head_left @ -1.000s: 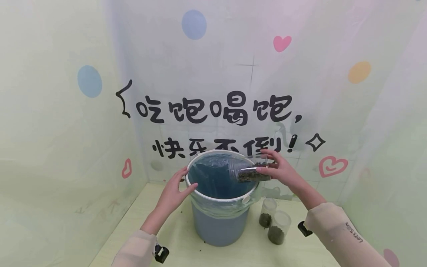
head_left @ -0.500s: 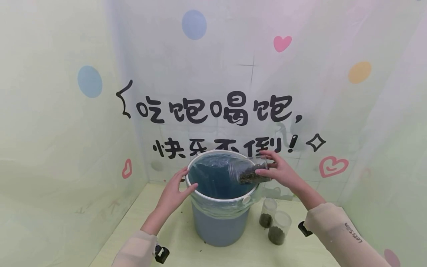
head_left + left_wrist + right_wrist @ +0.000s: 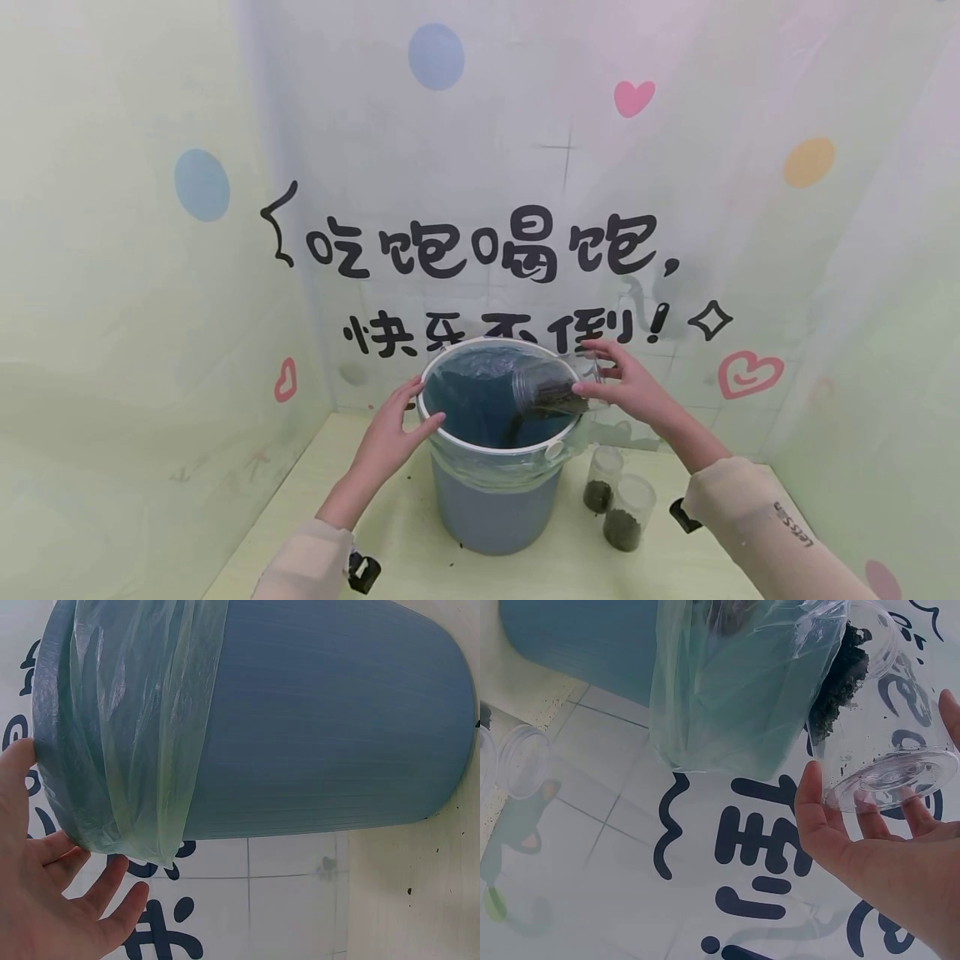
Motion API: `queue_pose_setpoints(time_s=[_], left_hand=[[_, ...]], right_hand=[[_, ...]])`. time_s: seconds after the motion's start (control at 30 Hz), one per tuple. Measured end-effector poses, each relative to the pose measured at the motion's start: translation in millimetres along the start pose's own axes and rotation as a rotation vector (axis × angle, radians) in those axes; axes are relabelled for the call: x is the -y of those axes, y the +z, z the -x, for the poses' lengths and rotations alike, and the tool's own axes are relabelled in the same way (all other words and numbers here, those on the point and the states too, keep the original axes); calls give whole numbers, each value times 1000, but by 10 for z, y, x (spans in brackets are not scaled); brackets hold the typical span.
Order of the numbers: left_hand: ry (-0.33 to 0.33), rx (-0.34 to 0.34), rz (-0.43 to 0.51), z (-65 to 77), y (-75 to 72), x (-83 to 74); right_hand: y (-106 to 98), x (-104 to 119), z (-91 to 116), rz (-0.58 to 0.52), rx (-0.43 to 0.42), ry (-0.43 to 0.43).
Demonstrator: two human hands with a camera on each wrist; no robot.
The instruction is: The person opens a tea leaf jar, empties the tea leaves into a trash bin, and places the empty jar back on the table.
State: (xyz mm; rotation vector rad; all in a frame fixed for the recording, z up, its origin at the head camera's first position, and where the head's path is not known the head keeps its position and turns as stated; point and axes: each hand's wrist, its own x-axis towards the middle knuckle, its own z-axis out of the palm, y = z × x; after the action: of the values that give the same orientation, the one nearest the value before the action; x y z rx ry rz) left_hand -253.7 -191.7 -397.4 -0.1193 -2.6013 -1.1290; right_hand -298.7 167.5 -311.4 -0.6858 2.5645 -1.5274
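Observation:
My left hand (image 3: 393, 429) rests on the white rim of a blue trash can (image 3: 491, 512), thumb and fingers spread along the edge. Pale green plastic liner (image 3: 142, 697) folds down over the can's outside. Over the opening's right side, my right hand (image 3: 626, 383) grips a clear plastic jar (image 3: 889, 720) near its base. The jar tilts on its side, mouth pointing down and left into the can. Dark crumbly bits (image 3: 840, 690) lie along the jar's lower wall, and some spill from its mouth into the lined can.
Two clear jars, a rear one (image 3: 597, 492) and a nearer one (image 3: 622, 525), stand right of the can, each partly filled with dark bits. A few crumbs dot the pale tabletop (image 3: 405, 558). Printed sheet walls (image 3: 480, 167) enclose the back and sides.
The jar in my right hand has tipped further, and dark bits have slid toward its mouth and now fall into the can. My left hand stays on the rim.

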Motion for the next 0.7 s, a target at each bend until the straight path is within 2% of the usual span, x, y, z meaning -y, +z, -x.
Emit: queue_pose_setpoints(time_s=[0.7], left_hand=[[10,-12,1,11,3,-5]], right_hand=[[13,9,-21,82,-8,-38]])
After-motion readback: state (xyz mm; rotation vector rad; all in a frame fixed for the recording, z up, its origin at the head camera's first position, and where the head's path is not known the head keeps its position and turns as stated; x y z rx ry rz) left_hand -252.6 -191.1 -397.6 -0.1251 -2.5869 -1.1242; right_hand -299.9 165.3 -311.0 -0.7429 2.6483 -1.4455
